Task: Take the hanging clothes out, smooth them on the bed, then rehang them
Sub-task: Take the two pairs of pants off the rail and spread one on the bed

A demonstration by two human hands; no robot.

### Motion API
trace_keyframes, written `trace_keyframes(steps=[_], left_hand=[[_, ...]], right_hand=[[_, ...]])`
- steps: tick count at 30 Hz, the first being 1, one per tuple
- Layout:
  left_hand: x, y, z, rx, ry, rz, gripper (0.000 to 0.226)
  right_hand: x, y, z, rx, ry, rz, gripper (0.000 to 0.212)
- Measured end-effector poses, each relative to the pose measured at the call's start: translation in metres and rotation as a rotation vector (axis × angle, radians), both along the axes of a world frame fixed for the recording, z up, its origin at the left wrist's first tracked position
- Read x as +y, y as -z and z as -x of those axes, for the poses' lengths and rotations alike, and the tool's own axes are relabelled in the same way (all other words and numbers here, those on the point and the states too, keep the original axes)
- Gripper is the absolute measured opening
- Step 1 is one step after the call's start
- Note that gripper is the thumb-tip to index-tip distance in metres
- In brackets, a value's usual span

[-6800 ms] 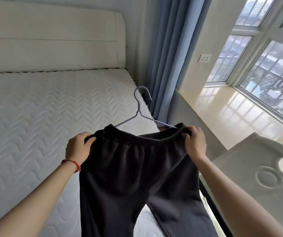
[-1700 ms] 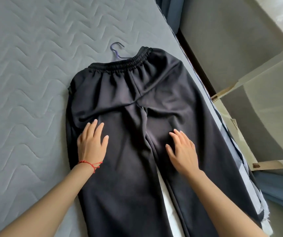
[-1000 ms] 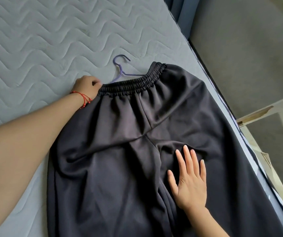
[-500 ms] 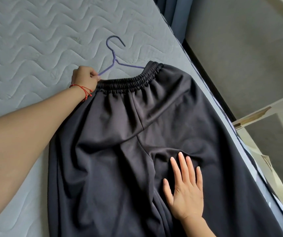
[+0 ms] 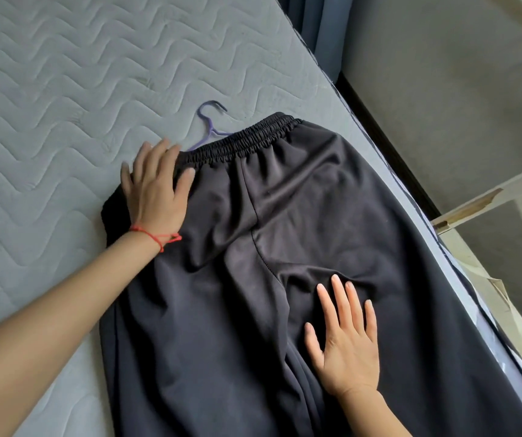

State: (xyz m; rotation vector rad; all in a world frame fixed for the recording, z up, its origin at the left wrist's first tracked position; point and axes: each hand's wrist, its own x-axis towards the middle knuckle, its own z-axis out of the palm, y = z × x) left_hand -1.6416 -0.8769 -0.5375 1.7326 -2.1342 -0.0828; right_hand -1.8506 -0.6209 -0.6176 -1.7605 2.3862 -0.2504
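1. Lying waistband-far on the bed (image 5: pixel 64 89), the black trousers (image 5: pixel 285 231) are spread flat near the bed's right edge, with both legs running off the near side of the view
2. The left hand (image 5: pixel 155 190) has changed its job: half a second ago it was curled at the left corner of the waistband, beside the hanger; now it lies flat with fingers straight, its grip wide and holding nothing, pressing the cloth just under that corner
3. The right hand (image 5: pixel 345 342) has stayed where it was, spread flat on the right leg below the crotch seam, its grip wide too and holding nothing
4. The purple hanger (image 5: pixel 211 127) has slid back a little; only its hook and a short run of wire show beyond the waistband, the rest being hidden under the cloth
5. My reading is that adjusting the waistband is over and smoothing has resumed; folds remain around the seam between the hands, so rehanging looks some way off
6. Nothing in view serves as a container; no wardrobe or rail shows in this view
7. Further out, a blue curtain (image 5: pixel 313 29) hangs at the far right, and a pale furniture edge (image 5: pixel 486 197) stands right of the bed
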Motion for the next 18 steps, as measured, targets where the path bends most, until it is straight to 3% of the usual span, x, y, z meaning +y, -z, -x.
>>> trace_keyframes(steps=[4, 7, 12, 18], left_hand=[[0.08, 0.034, -0.043, -0.245, 0.159, -0.148, 0.057], [0.106, 0.053, -0.062, -0.397, 0.129, -0.332, 0.069], [0.119, 0.032, -0.054, -0.315, 0.018, -0.418, 0.06], [0.204, -0.017, -0.069, -0.025, -0.067, -0.461, 0.064]], right_hand=[[0.001, -0.004, 0.0, 0.014, -0.011, 0.002, 0.062], [0.001, -0.006, 0.0, 0.023, -0.017, 0.005, 0.062], [0.003, -0.02, 0.005, -0.067, -0.068, -0.069, 0.069], [0.045, -0.067, -0.003, -0.392, -0.001, -0.241, 0.057]])
